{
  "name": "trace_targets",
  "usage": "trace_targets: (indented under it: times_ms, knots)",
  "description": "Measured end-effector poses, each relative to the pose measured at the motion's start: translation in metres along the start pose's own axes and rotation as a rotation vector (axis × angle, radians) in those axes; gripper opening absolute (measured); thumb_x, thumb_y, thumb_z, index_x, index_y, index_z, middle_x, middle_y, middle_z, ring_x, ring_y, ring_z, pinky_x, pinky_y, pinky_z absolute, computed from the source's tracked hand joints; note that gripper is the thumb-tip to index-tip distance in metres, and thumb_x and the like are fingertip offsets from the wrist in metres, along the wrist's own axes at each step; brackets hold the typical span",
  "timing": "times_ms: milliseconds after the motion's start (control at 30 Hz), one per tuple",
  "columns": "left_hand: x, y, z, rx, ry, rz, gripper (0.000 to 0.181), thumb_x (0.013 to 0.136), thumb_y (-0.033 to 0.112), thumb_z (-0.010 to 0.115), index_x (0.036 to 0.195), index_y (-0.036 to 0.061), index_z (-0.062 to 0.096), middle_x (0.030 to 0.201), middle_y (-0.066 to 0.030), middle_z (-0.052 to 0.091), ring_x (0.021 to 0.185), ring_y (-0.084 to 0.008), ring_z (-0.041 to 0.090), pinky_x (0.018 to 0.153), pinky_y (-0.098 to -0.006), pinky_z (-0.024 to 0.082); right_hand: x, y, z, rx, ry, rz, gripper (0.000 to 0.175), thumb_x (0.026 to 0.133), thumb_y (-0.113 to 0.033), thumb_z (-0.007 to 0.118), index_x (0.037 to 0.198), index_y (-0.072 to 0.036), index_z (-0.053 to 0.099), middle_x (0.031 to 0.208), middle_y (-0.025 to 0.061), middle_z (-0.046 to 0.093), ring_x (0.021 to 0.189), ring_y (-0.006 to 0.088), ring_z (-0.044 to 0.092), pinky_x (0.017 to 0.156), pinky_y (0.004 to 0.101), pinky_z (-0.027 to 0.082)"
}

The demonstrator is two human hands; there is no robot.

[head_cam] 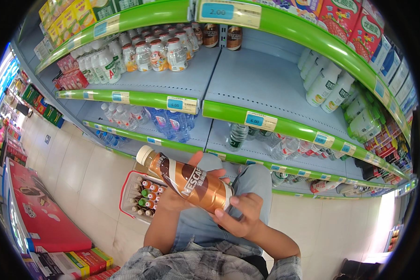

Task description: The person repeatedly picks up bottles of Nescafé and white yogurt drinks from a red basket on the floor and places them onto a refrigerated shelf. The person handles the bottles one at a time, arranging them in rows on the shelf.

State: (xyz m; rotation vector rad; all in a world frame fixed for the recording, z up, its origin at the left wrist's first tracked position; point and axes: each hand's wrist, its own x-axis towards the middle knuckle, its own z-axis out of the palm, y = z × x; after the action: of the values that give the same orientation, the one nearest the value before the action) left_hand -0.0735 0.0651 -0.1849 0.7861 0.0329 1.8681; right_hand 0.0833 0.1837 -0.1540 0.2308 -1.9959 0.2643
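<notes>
A brown Nescafé coffee bottle (192, 182) with a cream cap lies tilted across both my hands, its cap toward the upper left. My left hand (176, 199) supports it from beneath, and the fingers show past its far side. At the bottle's base, my right hand (243, 213) pinches the end between thumb and fingers. Two more brown Nescafé bottles, a left one (210, 35) and a right one (234, 37), stand at the back of the shelf (259, 77). Beside my left forearm, a basket (126, 196) with a red rim holds several capped bottles on the floor.
Small white-and-orange bottles (157, 56) fill the left shelf. White yogurt drink bottles (323, 85) stand at right. Water bottles (237, 136) occupy the level below. Green price rails (294, 127) edge the shelves. A red display panel (43, 206) and stacked boxes (94, 260) lie to the left.
</notes>
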Motion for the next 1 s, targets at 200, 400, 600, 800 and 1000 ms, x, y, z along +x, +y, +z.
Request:
trace_targets:
  times_ms: [200, 400, 600, 800, 1000]
  knots:
    - [-0.006, 0.006, -0.01, -0.26, -0.072, -0.133, 0.074, 0.093, 0.054, 0.061, 0.151, 0.0129, 0.039, 0.161, -0.0292, 0.018, 0.15, -0.0452, 0.015, 0.118, -0.0624, 0.023, -0.016, -0.008, 0.008, -0.065, 0.05, -0.073, 0.05, 0.078, -0.011, 0.078, 0.122, -0.031, 0.065, 0.129, 0.0075, 0.051, 0.087, 0.0146, 0.054, 0.07, 0.0299, 0.042]
    - [0.004, 0.006, -0.017, -0.153, -0.261, -0.063, 0.065, 0.088, 0.042, 0.073, 0.138, 0.0085, 0.048, 0.156, -0.0297, 0.029, 0.148, -0.045, 0.024, 0.116, -0.059, 0.029, -0.019, -0.01, 0.007, -0.088, 0.053, -0.086, 0.044, 0.08, -0.016, 0.076, 0.121, -0.029, 0.065, 0.124, 0.0092, 0.054, 0.09, 0.017, 0.055, 0.074, 0.0326, 0.043]
    - [0.013, 0.008, 0.02, 0.771, 0.338, 0.012, 0.072, 0.08, 0.014, 0.084, 0.139, 0.0034, 0.045, 0.133, -0.0098, 0.055, 0.125, -0.021, 0.054, 0.105, -0.0382, 0.044, -0.001, 0.005, 0.003, -0.102, -0.158, 0.267, 0.066, 0.081, -0.025, 0.075, 0.137, -0.006, 0.047, 0.122, 0.0194, 0.054, 0.105, 0.0334, 0.052, 0.087, 0.0468, 0.043]
    - [0.039, -0.006, 0.033, 1.08, 0.588, 0.02, 0.066, 0.085, 0.017, 0.079, 0.139, 0.0008, 0.045, 0.131, -0.0091, 0.056, 0.122, -0.0164, 0.055, 0.101, -0.0348, 0.046, 0.008, 0.023, 0.017, -0.027, -0.299, 0.407, 0.087, 0.076, -0.02, 0.08, 0.146, 0.007, 0.035, 0.13, 0.0254, 0.051, 0.108, 0.0394, 0.054, 0.091, 0.048, 0.045]
    - [0.043, 0.0, 0.044, 1.411, 0.586, -0.028, 0.075, 0.083, 0.011, 0.078, 0.145, -0.0024, 0.038, 0.133, -0.0125, 0.054, 0.121, -0.0187, 0.054, 0.102, -0.0356, 0.044, 0.002, 0.024, 0.02, 0.103, -0.373, 0.569, 0.087, 0.078, -0.02, 0.079, 0.146, 0.008, 0.033, 0.129, 0.026, 0.051, 0.11, 0.0427, 0.053, 0.094, 0.0497, 0.044]
